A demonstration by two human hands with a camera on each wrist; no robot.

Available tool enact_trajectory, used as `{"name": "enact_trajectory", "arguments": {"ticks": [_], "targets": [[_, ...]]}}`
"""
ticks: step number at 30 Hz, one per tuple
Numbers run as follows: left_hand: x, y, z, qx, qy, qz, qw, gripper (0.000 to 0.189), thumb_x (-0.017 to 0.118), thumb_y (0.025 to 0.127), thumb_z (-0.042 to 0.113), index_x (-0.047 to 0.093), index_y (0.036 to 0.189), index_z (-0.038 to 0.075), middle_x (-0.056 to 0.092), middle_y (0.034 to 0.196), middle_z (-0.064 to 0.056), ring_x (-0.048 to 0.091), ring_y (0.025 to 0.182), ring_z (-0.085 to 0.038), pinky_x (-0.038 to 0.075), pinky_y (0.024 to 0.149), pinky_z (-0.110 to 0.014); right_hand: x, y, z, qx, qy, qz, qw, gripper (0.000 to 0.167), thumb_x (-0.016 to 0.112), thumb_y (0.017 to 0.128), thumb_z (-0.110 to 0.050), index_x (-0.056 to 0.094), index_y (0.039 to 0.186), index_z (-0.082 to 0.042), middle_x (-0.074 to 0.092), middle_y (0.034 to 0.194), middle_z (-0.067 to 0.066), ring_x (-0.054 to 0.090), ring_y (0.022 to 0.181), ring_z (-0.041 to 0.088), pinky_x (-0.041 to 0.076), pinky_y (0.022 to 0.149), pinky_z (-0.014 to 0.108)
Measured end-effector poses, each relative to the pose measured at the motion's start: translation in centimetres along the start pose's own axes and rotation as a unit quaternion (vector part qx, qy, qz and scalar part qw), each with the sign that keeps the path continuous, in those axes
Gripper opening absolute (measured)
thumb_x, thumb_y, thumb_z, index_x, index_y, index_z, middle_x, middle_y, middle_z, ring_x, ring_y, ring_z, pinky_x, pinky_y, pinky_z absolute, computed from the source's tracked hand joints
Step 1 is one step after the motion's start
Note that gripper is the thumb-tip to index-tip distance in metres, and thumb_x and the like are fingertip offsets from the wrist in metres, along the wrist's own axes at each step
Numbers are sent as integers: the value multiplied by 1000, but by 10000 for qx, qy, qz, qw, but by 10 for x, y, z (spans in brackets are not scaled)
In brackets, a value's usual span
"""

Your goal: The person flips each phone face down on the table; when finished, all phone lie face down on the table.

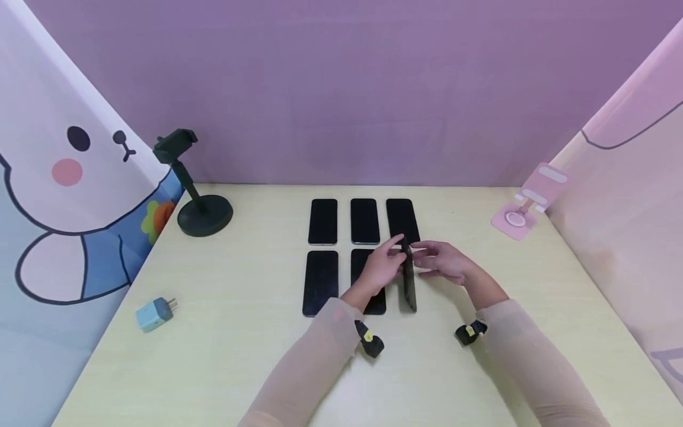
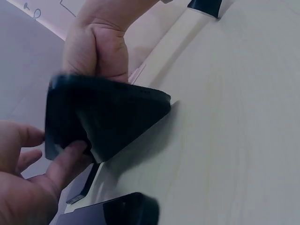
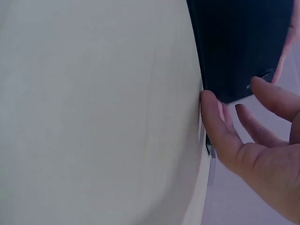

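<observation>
A black smartphone (image 1: 409, 287) stands tilted up on its long edge between the two hands, at the right end of the near row of phones. My left hand (image 1: 380, 268) holds it near its far end, a finger along the top and the thumb (image 2: 75, 152) against its dark face. Fingertips of my right hand (image 1: 445, 261) are at its other face, the fingers spread and gently bent. In the right wrist view, one finger lies near the camera ring on the dark phone back (image 3: 243, 47). Under the left wrist, another phone (image 1: 377, 302) is partly hidden.
Three phones lie in the far row: left (image 1: 322, 221), middle (image 1: 365, 221) and right (image 1: 402, 218). One more phone (image 1: 321, 281) lies near left. A black phone stand (image 1: 205, 214) is at back left, a pink stand (image 1: 525, 207) back right, a blue plug adapter (image 1: 154, 314) front left.
</observation>
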State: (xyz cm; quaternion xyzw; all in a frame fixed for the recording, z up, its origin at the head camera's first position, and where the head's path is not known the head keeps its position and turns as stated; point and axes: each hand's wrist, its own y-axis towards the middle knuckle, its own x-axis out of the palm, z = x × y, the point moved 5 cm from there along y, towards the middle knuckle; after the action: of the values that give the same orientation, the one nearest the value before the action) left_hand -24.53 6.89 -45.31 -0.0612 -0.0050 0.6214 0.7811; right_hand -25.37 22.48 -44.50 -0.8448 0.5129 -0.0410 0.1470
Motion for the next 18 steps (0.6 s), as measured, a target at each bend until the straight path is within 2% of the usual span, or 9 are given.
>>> {"name": "enact_trajectory", "arguments": {"ticks": [3,6,14,18], "targets": [[-5,-1,0,93,715,98,9973,46,57,96,8,54,141,16,65,119,-10,64,92,-16,51,69,-27,1,1,0,8,-58,73,10000,55,52,95,8,26,143,17,38,133,38,57,105,25,45,95,52],[-8,-1,-3,146,1176,167,9928,45,58,94,5,56,138,12,65,118,-12,63,91,-17,50,68,-28,3,2,0,26,-80,203,9998,55,52,93,11,28,141,18,40,128,36,60,98,21,48,93,49],[-8,0,-1,53,1225,236,9922,49,62,92,1,52,139,8,66,117,-18,65,87,-19,51,68,-26,2,6,-1,37,-582,582,9966,49,54,87,17,37,133,20,45,115,29,61,85,20,55,82,41],[-7,0,3,131,1652,337,9856,48,66,89,2,55,136,6,69,108,-15,65,87,-19,51,73,-27,0,9,1,193,-891,767,9929,50,59,85,17,41,131,18,48,111,25,60,82,18,56,79,38]]}}
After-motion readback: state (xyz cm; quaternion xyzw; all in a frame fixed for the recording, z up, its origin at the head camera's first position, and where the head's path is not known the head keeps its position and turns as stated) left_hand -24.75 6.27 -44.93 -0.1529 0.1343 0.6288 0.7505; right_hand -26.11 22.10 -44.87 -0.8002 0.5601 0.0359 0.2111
